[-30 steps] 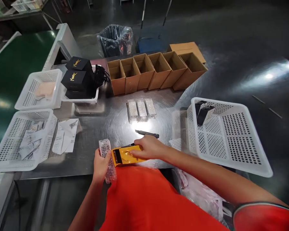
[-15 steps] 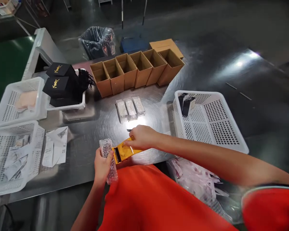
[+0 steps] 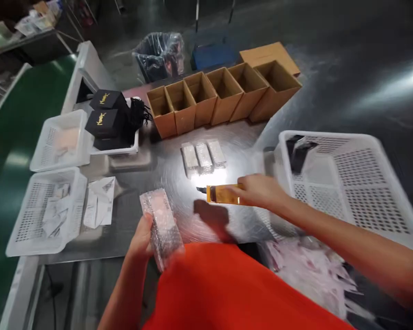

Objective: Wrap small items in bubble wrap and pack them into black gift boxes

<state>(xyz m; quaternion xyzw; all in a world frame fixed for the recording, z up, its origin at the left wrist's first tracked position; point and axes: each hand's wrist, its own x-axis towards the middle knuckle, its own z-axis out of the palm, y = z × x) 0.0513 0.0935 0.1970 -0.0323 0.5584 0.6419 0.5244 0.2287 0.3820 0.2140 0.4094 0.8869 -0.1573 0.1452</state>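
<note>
My left hand (image 3: 144,238) is closed around a long box wrapped in bubble wrap (image 3: 161,224), held tilted by the table's front edge. My right hand (image 3: 258,190) grips a yellow tape dispenser (image 3: 222,194) above the metal table, its dark-tipped end pointing left. A gap separates the dispenser from the wrapped box. Just beyond the dispenser, three small bubble-wrapped boxes (image 3: 203,157) lie side by side in bright glare.
Several open brown cartons (image 3: 223,98) stand in a row behind. Black boxes (image 3: 106,123) sit in a white tray at left, near white baskets (image 3: 48,211) and papers (image 3: 99,201). A large white basket (image 3: 351,183) stands at right, above plastic bags (image 3: 309,270).
My right hand has drawn the tape dispenser rightward, away from the wrapped box. My left hand has turned the box so its broad side shows. The whole view has shifted.
</note>
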